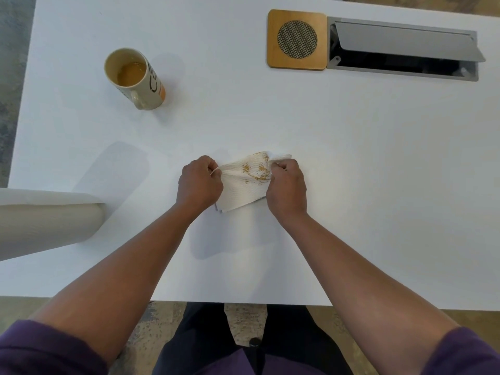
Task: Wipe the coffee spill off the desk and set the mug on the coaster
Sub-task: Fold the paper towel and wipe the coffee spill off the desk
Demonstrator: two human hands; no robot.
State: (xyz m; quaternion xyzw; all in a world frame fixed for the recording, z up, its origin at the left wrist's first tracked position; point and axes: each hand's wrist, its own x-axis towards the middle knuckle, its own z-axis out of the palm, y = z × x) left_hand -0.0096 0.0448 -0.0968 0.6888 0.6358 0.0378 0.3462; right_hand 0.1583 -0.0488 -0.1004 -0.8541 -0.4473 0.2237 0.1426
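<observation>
- Nearest to you, your two bare forearms reach out from purple sleeves (46, 350) over the near edge of the white desk (378, 185).
- Your left hand (199, 182) has its fingers curled round the left edge of a paper towel (243, 185) — a firm pinch, knuckles up.
- Your right hand (287, 189) grips the towel's right edge the same way, so the sheet is stretched between both hands, just above or on the desk; you cannot tell which from here.
- The towel carries brown coffee stains (257, 170) across its upper middle part, between your hands.
- To your left, a paper towel roll (48, 226) stands at the desk's left edge, well apart from your hands.
- Farther out on the left, the mug (135, 78) stands upright on the bare desk with light brown coffee inside, its handle turned toward you.
- At the far right lies the square wooden coaster (297, 39) with a round mesh centre — nothing on it, and well apart from the mug.
- Just beside the coaster, on its right, a grey cable hatch (403, 50) sits in the desk with its lid tipped open.
</observation>
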